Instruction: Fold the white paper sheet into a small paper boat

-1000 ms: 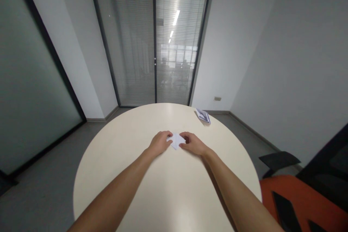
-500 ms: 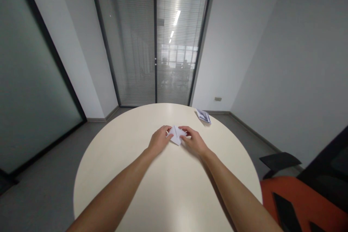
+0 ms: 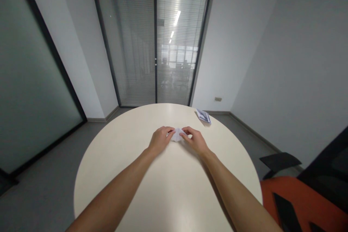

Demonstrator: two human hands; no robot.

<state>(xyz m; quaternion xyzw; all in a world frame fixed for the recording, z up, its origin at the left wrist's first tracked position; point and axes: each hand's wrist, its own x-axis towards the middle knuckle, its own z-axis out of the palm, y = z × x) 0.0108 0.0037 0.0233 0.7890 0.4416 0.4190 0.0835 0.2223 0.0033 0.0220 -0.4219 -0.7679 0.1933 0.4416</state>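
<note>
A small piece of folded white paper [image 3: 177, 136] is held between my two hands over the middle of the round table [image 3: 163, 185]. My left hand [image 3: 161, 139] pinches its left side between thumb and fingers. On the other side, my right hand [image 3: 195, 140] grips the right edge, thumb on the near face and fingers behind. The paper's side edges are partly covered by my fingers, and its finer creases are too small to make out.
Near the table's far right edge lies a folded printed paper [image 3: 203, 116]. An orange chair [image 3: 301, 199] with black armrests stands close at the table's right. Behind the table is a glass partition with blinds [image 3: 136, 43].
The paper now looks shorter from top to bottom, its lower tip drawn up. My left hand has shifted slightly right, bringing my fingertips closer together.
</note>
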